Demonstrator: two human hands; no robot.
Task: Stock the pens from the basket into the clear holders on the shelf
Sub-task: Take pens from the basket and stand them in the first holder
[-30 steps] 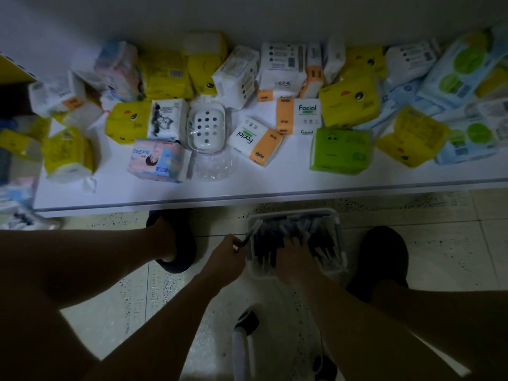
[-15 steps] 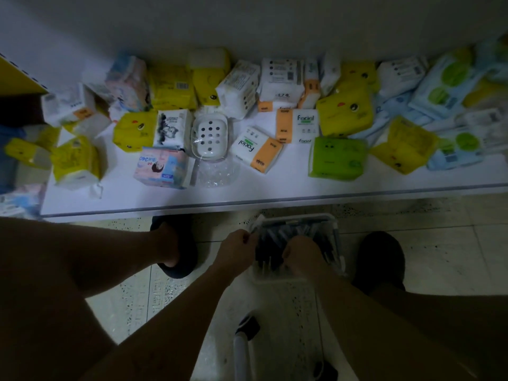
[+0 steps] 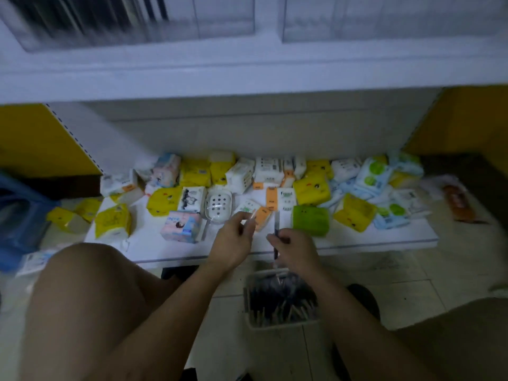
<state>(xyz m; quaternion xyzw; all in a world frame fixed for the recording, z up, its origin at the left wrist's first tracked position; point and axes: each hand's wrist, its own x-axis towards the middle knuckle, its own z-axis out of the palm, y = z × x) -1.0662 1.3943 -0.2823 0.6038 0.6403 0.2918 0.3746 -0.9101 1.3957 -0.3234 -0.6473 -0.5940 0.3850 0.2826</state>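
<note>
Pinching w/ both: your R hand (image 3: 295,250) grips a dark pen (image 3: 276,229), long axis upright. L hand (image 3: 232,240) pinches something thin and pale, prob. another pen, too blurred to confirm. Clear holders (image 3: 384,20) sit on the upper shelf (image 3: 247,78), up and ahead of both hands. Their tops are cut off and smeared. Basket (image 3: 275,324) w/ the other pens (image 3: 277,295) is on the floor below your wrists.

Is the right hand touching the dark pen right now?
Touching. The head view shows the right hand with its fingers curled round the dark pen, which stands roughly upright.
</note>
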